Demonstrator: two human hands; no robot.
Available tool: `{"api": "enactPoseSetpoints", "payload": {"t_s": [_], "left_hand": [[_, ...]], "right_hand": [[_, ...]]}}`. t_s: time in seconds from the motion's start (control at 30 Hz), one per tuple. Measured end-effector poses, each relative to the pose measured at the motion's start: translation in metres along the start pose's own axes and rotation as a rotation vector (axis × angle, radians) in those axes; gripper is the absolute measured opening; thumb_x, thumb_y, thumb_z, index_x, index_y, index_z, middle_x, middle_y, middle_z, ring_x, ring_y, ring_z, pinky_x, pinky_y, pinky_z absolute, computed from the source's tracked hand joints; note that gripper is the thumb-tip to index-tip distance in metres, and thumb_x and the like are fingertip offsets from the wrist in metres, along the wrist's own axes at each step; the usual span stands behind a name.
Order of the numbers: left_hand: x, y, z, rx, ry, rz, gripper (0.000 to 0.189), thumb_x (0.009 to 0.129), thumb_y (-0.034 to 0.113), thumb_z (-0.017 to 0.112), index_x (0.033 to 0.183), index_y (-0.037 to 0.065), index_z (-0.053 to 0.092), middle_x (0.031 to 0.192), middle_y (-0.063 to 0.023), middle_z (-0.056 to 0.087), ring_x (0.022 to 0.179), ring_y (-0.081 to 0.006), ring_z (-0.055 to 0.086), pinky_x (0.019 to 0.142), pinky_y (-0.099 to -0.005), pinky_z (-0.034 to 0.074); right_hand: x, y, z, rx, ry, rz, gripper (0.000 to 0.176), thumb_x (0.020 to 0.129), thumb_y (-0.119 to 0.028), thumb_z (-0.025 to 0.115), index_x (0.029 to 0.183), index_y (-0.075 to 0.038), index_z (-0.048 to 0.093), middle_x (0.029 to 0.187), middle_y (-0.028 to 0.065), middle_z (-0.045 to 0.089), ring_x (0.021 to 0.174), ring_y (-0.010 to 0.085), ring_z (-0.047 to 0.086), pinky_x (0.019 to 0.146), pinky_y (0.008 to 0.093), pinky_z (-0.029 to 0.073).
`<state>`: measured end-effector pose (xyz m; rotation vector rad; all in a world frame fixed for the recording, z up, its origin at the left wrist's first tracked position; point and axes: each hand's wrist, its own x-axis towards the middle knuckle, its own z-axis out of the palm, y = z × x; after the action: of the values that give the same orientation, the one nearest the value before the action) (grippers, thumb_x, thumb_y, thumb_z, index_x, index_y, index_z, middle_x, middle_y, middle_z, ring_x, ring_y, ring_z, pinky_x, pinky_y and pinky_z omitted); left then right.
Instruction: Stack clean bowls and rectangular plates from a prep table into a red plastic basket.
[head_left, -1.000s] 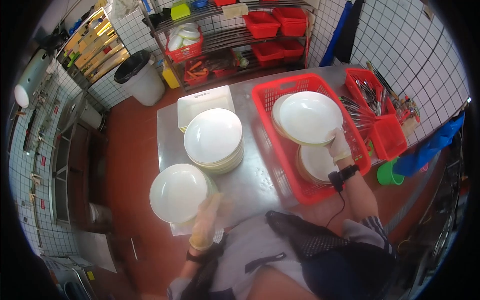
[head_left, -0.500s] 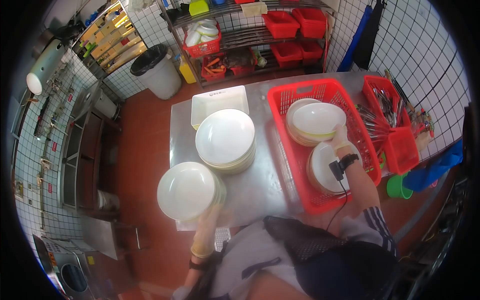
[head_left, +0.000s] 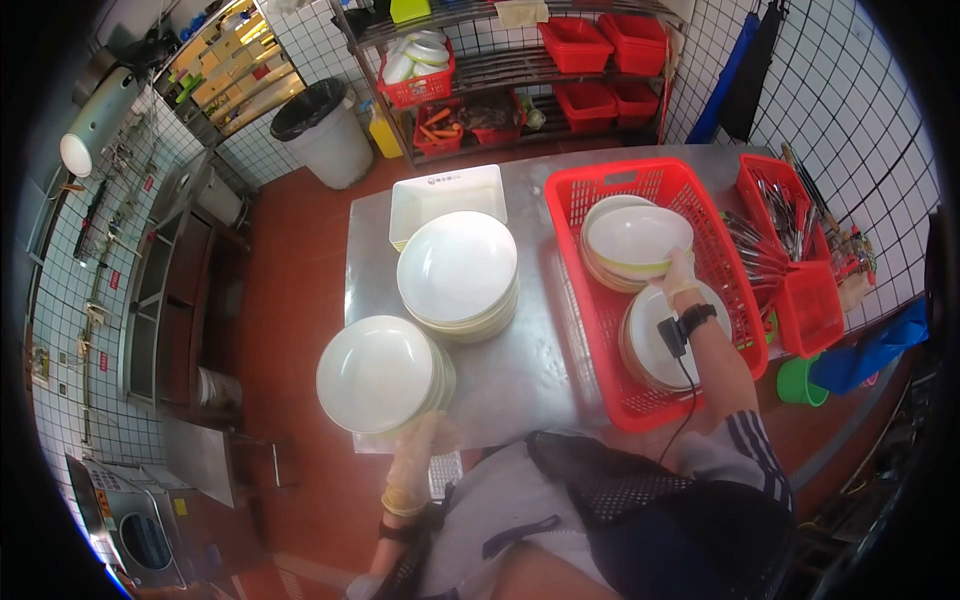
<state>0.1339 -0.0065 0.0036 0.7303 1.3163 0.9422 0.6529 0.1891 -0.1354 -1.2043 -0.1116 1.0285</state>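
Observation:
In the red basket (head_left: 617,402), my gloved right hand (head_left: 682,278) grips the near rim of a deep white plate (head_left: 640,236) with a yellow-green edge. This plate sits on top of other plates, slightly off-centre. Below my right wrist is another white plate stack (head_left: 655,345), partly covered by the hand and forearm. My gloved left hand (head_left: 420,440) is at the near lower edge of a plate stack (head_left: 376,375) on the table's left corner, its blurred fingers stretched out. A taller plate stack (head_left: 457,268) stands just behind.
A white rectangular tray (head_left: 450,192) stands at the back of the steel table (head_left: 545,365). Red bins of cutlery (head_left: 790,215) line the right side. Beyond the table are a shelf rack (head_left: 490,75) and a lidless grey bin (head_left: 335,150). A green bucket (head_left: 800,382) stands at lower right.
The view has shifted slightly, moving the table and shelf a little to the right in the picture. Both hands keep nearly the same places, the right still at the plate's rim.

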Motion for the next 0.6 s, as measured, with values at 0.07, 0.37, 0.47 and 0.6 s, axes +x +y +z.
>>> {"api": "enactPoseSetpoints", "payload": {"t_s": [0.07, 0.37, 0.47, 0.6], "left_hand": [[0.001, -0.004, -0.001, 0.039, -0.001, 0.043, 0.032, 0.103, 0.027, 0.054, 0.114, -0.002, 0.063, 0.098, -0.0116, 0.068, 0.091, -0.0208, 0.064, 0.082, -0.0341, 0.052], [0.001, -0.008, -0.003, -0.044, -0.017, 0.064, 0.03, 0.104, 0.024, 0.051, 0.114, -0.003, 0.061, 0.1, -0.011, 0.066, 0.091, -0.02, 0.063, 0.085, -0.0332, 0.05], [0.001, -0.002, -0.003, -0.014, -0.047, 0.054, 0.032, 0.103, 0.025, 0.053, 0.116, -0.003, 0.06, 0.101, -0.0114, 0.066, 0.093, -0.0203, 0.062, 0.086, -0.0337, 0.05], [-0.001, 0.005, -0.001, 0.318, -0.101, 0.251, 0.033, 0.102, 0.026, 0.055, 0.117, -0.003, 0.06, 0.102, -0.0118, 0.066, 0.095, -0.0208, 0.062, 0.087, -0.0344, 0.05]], "right_hand": [[0.009, 0.004, -0.004, 0.031, -0.045, 0.021, 0.043, 0.08, -0.015, 0.052, 0.122, -0.011, 0.045, 0.123, 0.0182, 0.051, 0.121, 0.0368, 0.052, 0.094, 0.0617, 0.046], [0.033, 0.018, -0.018, 0.045, -0.093, 0.031, 0.038, 0.081, -0.005, 0.049, 0.118, -0.002, 0.047, 0.123, 0.0194, 0.051, 0.12, 0.0372, 0.052, 0.096, 0.0617, 0.049], [0.04, 0.02, -0.021, 0.006, -0.1, 0.038, 0.038, 0.082, -0.001, 0.049, 0.12, -0.001, 0.047, 0.127, 0.02, 0.051, 0.121, 0.0375, 0.053, 0.098, 0.0592, 0.049], [0.053, 0.022, -0.036, 0.002, -0.101, 0.079, 0.039, 0.086, -0.001, 0.049, 0.124, 0.001, 0.047, 0.131, 0.0208, 0.052, 0.122, 0.0374, 0.054, 0.098, 0.0568, 0.049]]}}
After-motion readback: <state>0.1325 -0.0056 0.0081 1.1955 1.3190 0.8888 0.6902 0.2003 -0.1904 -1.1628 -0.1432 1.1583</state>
